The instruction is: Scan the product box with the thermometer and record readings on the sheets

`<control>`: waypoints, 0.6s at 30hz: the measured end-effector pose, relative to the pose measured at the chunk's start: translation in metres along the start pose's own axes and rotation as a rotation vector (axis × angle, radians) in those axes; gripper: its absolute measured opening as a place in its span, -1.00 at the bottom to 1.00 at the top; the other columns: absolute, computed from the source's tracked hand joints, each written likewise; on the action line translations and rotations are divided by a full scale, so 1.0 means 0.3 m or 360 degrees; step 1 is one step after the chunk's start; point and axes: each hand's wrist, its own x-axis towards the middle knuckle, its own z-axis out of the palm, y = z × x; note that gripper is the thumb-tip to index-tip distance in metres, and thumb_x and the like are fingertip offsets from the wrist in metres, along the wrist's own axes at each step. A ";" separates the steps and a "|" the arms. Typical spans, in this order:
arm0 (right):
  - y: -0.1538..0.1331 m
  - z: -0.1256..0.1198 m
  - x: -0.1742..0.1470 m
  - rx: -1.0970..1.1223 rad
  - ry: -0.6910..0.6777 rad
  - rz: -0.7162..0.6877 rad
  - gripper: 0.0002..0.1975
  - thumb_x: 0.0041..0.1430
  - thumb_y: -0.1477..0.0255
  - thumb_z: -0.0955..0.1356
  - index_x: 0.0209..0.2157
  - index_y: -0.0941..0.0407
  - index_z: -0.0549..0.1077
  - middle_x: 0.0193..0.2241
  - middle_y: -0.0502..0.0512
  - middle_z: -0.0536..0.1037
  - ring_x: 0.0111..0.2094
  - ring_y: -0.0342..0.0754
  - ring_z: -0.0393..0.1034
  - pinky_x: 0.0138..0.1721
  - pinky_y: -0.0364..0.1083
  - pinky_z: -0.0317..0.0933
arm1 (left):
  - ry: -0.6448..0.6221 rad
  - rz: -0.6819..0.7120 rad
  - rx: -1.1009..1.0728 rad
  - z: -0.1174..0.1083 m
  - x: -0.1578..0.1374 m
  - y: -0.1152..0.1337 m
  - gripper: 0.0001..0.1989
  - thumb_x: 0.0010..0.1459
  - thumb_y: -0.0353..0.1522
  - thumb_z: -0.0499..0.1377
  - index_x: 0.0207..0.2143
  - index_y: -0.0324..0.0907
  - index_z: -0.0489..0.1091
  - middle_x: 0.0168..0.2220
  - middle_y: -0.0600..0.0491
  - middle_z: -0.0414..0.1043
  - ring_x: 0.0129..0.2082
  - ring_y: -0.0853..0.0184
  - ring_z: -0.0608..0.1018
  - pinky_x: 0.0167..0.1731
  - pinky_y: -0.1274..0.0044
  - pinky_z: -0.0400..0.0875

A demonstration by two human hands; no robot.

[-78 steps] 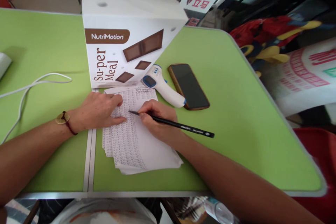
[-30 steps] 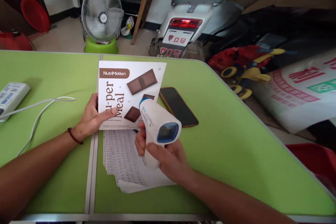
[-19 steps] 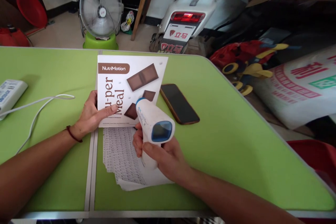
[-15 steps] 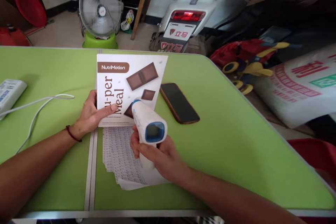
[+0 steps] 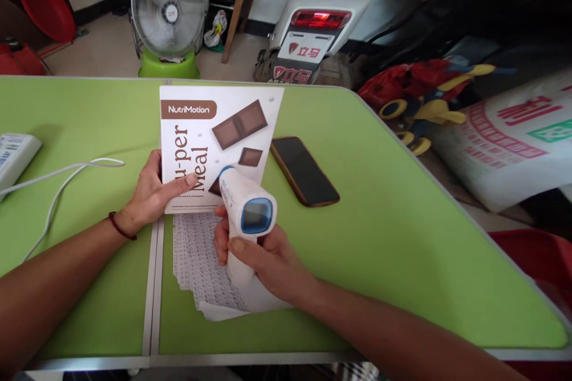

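My left hand [image 5: 152, 190] grips the lower left edge of a white box [image 5: 187, 143] with brown NutriMotion lettering and chocolate pictures, thumb across its front. The box is held up, its printed face toward me. My right hand [image 5: 263, 256] is wrapped round the handle of a white and blue infrared thermometer [image 5: 245, 202]. The thermometer's front end overlaps the box's lower right part in view; whether they touch I cannot tell. Its small screen faces me. Beneath both lie several printed paper sheets [image 5: 192, 256], partly covered by the box and my right hand.
On the green table [image 5: 402, 250], a dark phone [image 5: 305, 171] lies right of the box. A white power strip [image 5: 15, 158] with a white cable [image 5: 67, 184] sits at left. Beyond the table stand a fan [image 5: 168, 6], a scooter [image 5: 308, 30] and a white sack [image 5: 513, 137].
The thermometer and my right hand have shifted slightly left and up. The box has moved a little left and up in view, along with a small camera shift.
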 end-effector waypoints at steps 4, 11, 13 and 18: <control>-0.005 -0.001 0.009 0.0036 -0.0009 -0.0016 -0.70 0.13 0.21 0.45 -0.41 0.12 0.37 -0.50 -0.03 0.39 -0.51 -0.17 0.31 -0.43 -0.11 0.28 | -0.0021 -0.0050 0.0042 0.003 -0.003 0.013 -0.31 -0.10 0.02 0.43 -0.09 -0.21 0.32 -0.09 -0.13 0.45 -0.13 0.04 0.50 -0.14 0.21 0.42; -0.024 -0.001 0.031 0.0018 0.0019 -0.0099 -0.74 0.16 0.23 0.43 -0.39 0.11 0.38 -0.49 -0.02 0.41 -0.50 -0.16 0.32 -0.43 -0.09 0.28 | -0.0006 0.0053 0.0010 0.005 -0.003 -0.007 -0.36 -0.09 -0.02 0.45 -0.11 -0.18 0.32 -0.14 -0.08 0.46 -0.16 0.07 0.52 -0.23 0.27 0.45; -0.026 -0.001 0.037 0.0005 0.0025 -0.0131 -0.73 0.15 0.21 0.43 -0.38 0.10 0.38 -0.50 -0.02 0.41 -0.50 -0.16 0.31 -0.44 -0.09 0.28 | -0.0006 0.0063 0.0013 0.005 -0.003 -0.005 -0.36 -0.09 -0.03 0.45 -0.11 -0.18 0.31 -0.14 -0.07 0.46 -0.16 0.07 0.51 -0.23 0.27 0.45; -0.031 0.000 0.048 0.0002 0.0035 -0.0158 -0.72 0.14 0.20 0.44 -0.35 0.09 0.36 -0.52 -0.04 0.41 -0.52 -0.15 0.31 -0.45 -0.09 0.27 | -0.0063 0.0023 0.0055 0.007 -0.009 0.028 -0.36 -0.07 -0.02 0.43 -0.10 -0.21 0.30 -0.12 -0.12 0.44 -0.15 0.08 0.49 -0.16 0.22 0.42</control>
